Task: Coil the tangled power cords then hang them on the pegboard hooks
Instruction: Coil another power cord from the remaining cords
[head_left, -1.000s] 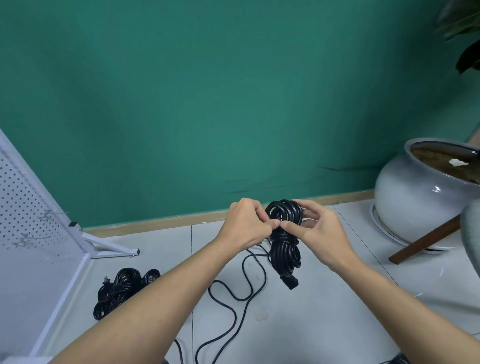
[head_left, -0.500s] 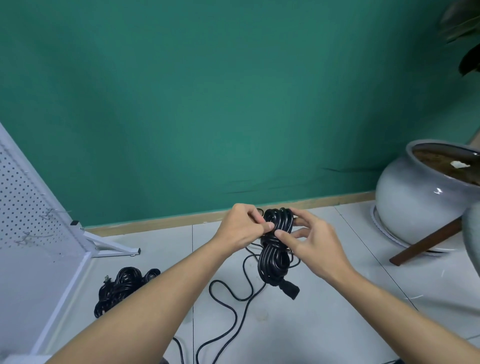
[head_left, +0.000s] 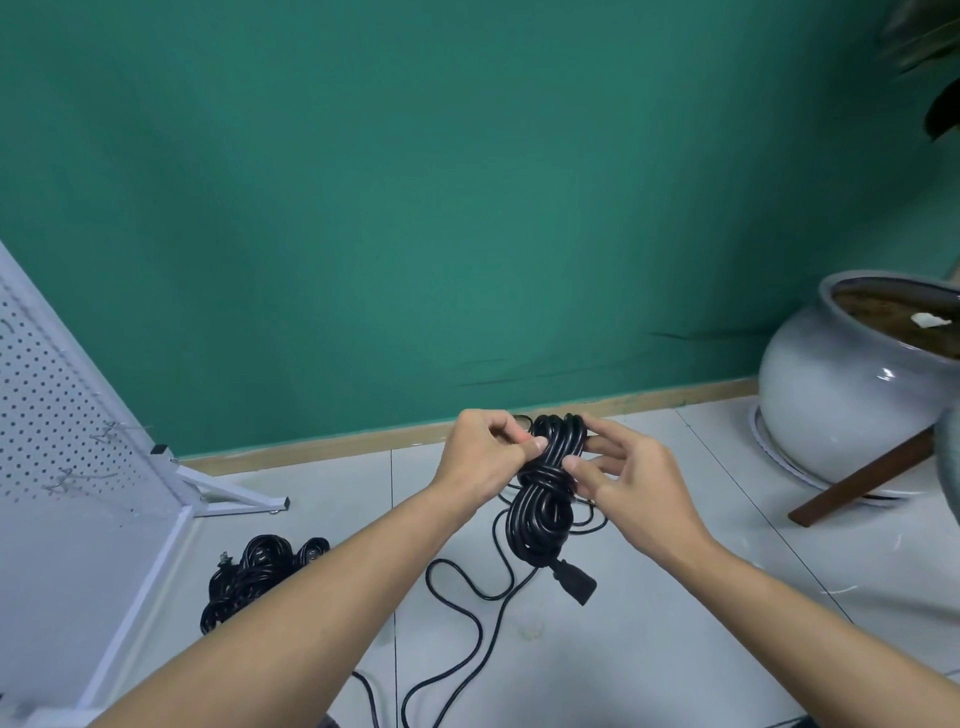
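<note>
Floor: pale grey tiled floor (head_left: 649, 649) met a flat green wall (head_left: 415, 208) along a light wooden skirting strip (head_left: 363, 441).
Left side: a white perforated metal pegboard (head_left: 47, 395) on a frame stood tilted, with thin wire hooks (head_left: 67, 480) on it.
Pot: a round grey glazed ceramic pot (head_left: 841, 410) held brown soil (head_left: 883, 317) with a white scrap (head_left: 930, 319) on top; a brown wooden strut (head_left: 857, 480) leaned at its base.
Cord: the black coiled power cord (head_left: 543, 509) hung in the air above the floor, with its loose tail (head_left: 467, 597) lying on the tiles.
Hands: the left hand (head_left: 480, 457) pinched the coil's wrapped waist and the right hand (head_left: 634, 478) pinched its upper loops.
Spare: a heap of black cords (head_left: 254, 571) lay beside the pegboard.
</note>
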